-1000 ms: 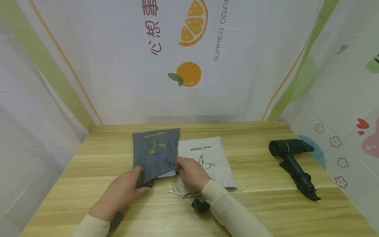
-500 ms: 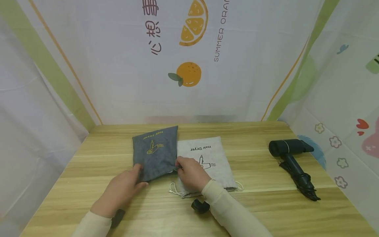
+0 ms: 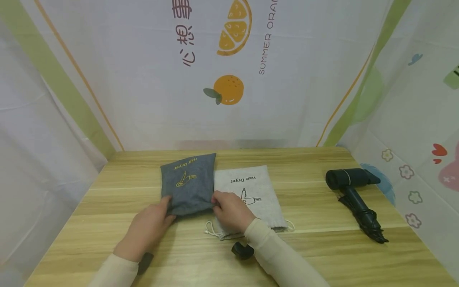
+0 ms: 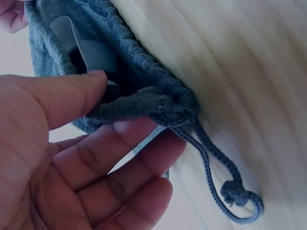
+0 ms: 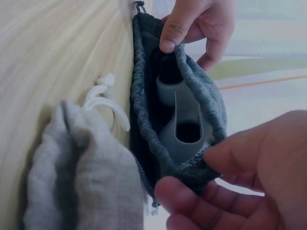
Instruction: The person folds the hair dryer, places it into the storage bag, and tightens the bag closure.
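Note:
A dark grey drawstring pouch [image 3: 193, 185] with yellow "Hair Dryer" lettering is held at its near edge by both hands. My left hand [image 3: 148, 227] pinches the left end of its mouth, thumb inside the rim, with the knotted cord [image 4: 235, 194] hanging beside the fingers. At the other end of the rim, my right hand [image 3: 231, 209] pinches the fabric between thumb and fingers. The mouth gapes in the right wrist view, where a pale plastic piece with a cutout [image 5: 168, 139] and a black part [image 5: 170, 69] sit inside. The rest of the contents is hidden by cloth.
Partly under my right hand lies a light grey drawstring pouch [image 3: 263, 211] with white cords. To the right, a black hair dryer [image 3: 355, 179] rests on the wooden table [image 3: 305, 263], its cable bundled by the handle. Printed curtains [image 3: 297, 99] stand behind and at the sides.
The black part and pale piece that showed at the pouch's near edge have gone out of sight in the head view. My left hand has shifted slightly; the right has barely moved.

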The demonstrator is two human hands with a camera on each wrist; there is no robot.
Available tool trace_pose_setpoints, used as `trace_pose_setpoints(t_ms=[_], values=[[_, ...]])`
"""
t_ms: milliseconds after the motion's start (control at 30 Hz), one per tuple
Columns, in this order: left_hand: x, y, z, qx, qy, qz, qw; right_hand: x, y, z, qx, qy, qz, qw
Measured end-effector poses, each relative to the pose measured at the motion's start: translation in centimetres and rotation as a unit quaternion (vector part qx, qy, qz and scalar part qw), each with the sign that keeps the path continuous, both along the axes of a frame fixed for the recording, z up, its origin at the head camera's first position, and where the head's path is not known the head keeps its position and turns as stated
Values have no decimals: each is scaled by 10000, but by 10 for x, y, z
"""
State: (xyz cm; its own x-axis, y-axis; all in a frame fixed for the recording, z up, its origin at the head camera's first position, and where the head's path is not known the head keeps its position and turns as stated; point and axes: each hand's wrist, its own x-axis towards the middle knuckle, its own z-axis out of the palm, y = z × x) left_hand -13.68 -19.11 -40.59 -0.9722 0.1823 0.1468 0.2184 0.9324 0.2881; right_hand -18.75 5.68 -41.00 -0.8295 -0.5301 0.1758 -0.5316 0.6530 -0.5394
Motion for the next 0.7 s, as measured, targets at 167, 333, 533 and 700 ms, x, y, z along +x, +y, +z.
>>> trace_pose_setpoints(t_ms=[167, 333, 533, 700], values=[[-2, 3, 0, 7, 26, 70, 10000, -1, 2, 0, -28, -95, 32, 9999], [2, -2, 1, 151, -38, -13, 9999, -2, 4, 2, 103, -147, 180, 9997], [8, -13, 1, 182, -116, -122, 9997, -3, 7, 1, 474, -151, 418, 9979], [9, -20, 0, -36, -492, -138, 9987, -4, 9, -3, 728, -4, 225, 9971]])
